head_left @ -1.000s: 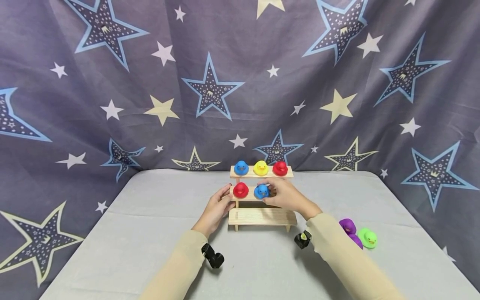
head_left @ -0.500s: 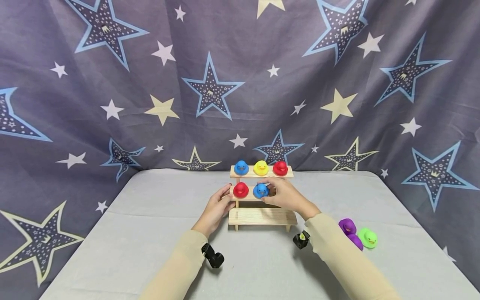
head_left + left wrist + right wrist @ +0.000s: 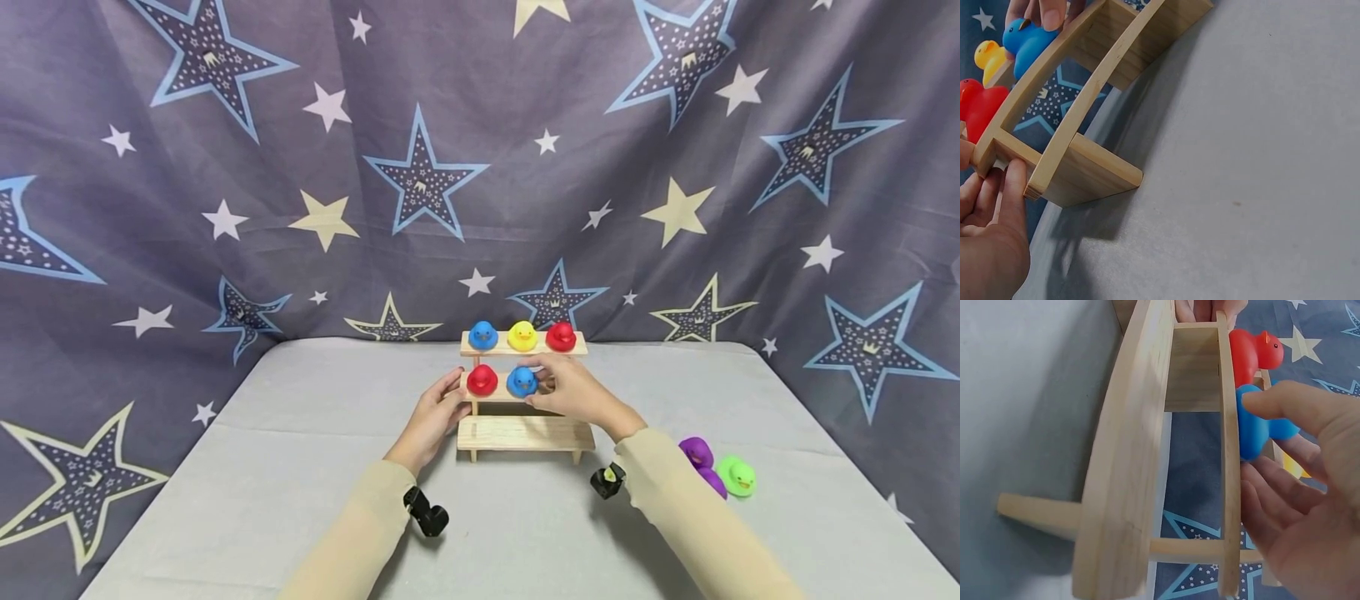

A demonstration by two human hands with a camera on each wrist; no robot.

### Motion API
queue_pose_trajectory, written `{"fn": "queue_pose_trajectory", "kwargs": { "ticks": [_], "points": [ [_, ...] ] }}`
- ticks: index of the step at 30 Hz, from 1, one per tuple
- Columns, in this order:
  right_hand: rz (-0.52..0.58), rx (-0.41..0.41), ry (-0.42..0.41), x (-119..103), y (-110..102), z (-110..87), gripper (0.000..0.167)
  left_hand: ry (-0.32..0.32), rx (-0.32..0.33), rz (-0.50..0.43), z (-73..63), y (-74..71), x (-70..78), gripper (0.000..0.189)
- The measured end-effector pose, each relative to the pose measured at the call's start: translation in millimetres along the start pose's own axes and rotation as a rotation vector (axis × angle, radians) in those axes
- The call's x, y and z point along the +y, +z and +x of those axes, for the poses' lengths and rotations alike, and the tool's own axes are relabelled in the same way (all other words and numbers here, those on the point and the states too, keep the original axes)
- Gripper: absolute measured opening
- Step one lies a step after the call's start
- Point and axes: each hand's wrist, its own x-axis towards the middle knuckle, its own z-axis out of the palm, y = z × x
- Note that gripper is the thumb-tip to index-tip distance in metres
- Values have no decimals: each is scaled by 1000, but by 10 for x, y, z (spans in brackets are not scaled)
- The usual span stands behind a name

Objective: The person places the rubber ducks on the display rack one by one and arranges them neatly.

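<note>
My right hand (image 3: 573, 387) holds a blue rubber duck (image 3: 522, 382) on the middle shelf of a three-tier wooden stand (image 3: 525, 432). In the right wrist view the thumb lies on this blue duck (image 3: 1250, 428) and the fingers reach round its other side. A red rubber duck (image 3: 482, 381) sits to its left on the same shelf. My left hand (image 3: 431, 417) grips that shelf's left end; the left wrist view has its fingers (image 3: 1015, 194) under the board and the thumb at the edge, beside the red duck (image 3: 985, 106).
On the top shelf stand another blue duck (image 3: 483, 336), a yellow duck (image 3: 522, 336) and another red duck (image 3: 561, 337). Purple ducks (image 3: 697, 452) and a green duck (image 3: 737, 476) lie on the grey table (image 3: 300, 492) at the right. A star-patterned cloth (image 3: 480, 225) hangs behind.
The held blue duck has shifted very slightly left along the middle shelf, still in my right hand. My left hand stays at the shelf's end.
</note>
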Motion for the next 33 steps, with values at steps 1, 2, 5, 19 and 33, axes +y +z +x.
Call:
{"fn": "queue_pose_trajectory", "kwargs": {
  "ticks": [1,2,5,19,33],
  "points": [
    [10,-2,5,1,-6,-5,55,3,-1,3,1,-2,-2,53],
    [18,-3,15,-4,-14,-15,55,1,3,3,-2,-2,0,52],
    [22,-6,27,-2,-43,-48,56,0,10,10,-4,-3,7,52],
    [8,-23,-2,42,-232,-255,51,-14,13,6,-7,6,20,53],
    [-66,-56,-22,84,-488,-546,46,-4,6,0,-5,-1,16,53]
  ]
}}
